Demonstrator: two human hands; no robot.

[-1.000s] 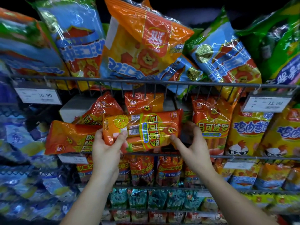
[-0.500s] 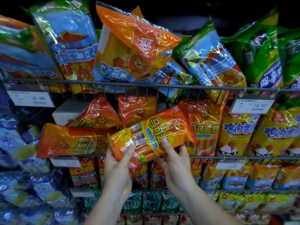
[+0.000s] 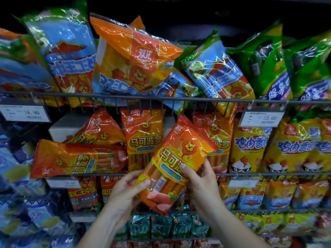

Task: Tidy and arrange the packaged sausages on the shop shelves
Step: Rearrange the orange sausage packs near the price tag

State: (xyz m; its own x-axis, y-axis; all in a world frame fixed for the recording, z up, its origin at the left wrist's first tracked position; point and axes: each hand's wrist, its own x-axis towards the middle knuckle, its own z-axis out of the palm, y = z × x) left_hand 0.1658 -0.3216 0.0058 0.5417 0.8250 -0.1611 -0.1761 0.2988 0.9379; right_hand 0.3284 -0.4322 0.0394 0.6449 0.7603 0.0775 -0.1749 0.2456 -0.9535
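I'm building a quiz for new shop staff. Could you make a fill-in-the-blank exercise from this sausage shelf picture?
1. The left hand and right hand together hold one ____ sausage pack.
2. The left price tag reads ____.
3. The right price tag reads ____.
4. The cartoon-chicken packs under the right tag are mainly ____.

Missing words: orange; 16.90; 12.00; yellow.

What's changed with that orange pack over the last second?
The orange sausage pack has swung from lying sideways to nearly upright, its top leaning right. The left hand and right hand kept their grip but shifted from its two ends to its lower half. The sideways pack on the left and the upright pack on the shelf stayed put.
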